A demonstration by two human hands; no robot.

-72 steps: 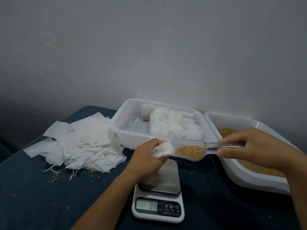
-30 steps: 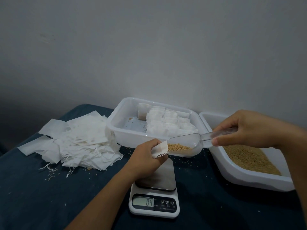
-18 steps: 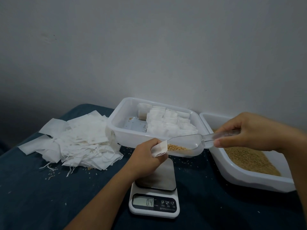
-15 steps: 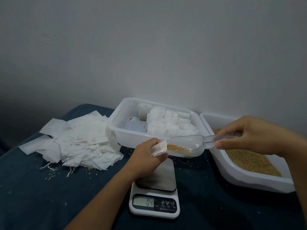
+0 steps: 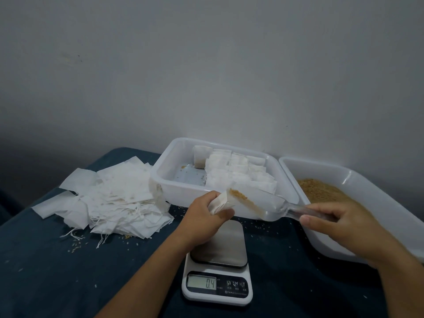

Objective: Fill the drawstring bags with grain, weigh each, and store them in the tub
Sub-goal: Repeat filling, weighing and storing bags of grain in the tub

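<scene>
1. Your left hand point(image 5: 202, 216) grips a small white drawstring bag point(image 5: 221, 203) by its neck, fingers curled round it, and holds it above the far edge of the scale point(image 5: 218, 262).
2. Your right hand point(image 5: 339, 223) pinches the handle of a clear plastic scoop point(image 5: 259, 204), thumb beneath and fingers over the top.
3. The scoop is tilted with its mouth down to the left, meeting the open mouth of the bag. A thin line of grain point(image 5: 243, 198) lies along the scoop's lower side and at the bag opening.
4. The scale sits on the dark blue worktop point(image 5: 46, 271) directly before you. Its steel platform carries nothing, and the display reads 0.4.
5. The storage tub point(image 5: 160, 180) stands behind the scale. Filled bags point(image 5: 238, 173) stand packed in rows across its right and rear portion; the front-left part of its floor is bare apart from a few stray grains.
6. A white tray point(image 5: 358, 180) stands just to the right of the tub, their rims nearly touching. Loose grain covers its floor, and your right hand hangs over its near-left edge.
7. A loose pile of flat bags point(image 5: 110, 200) with trailing strings lies left of the tub, touching its side.
8. Scattered grains lie on the worktop in front of the pile and around the scale.
</scene>
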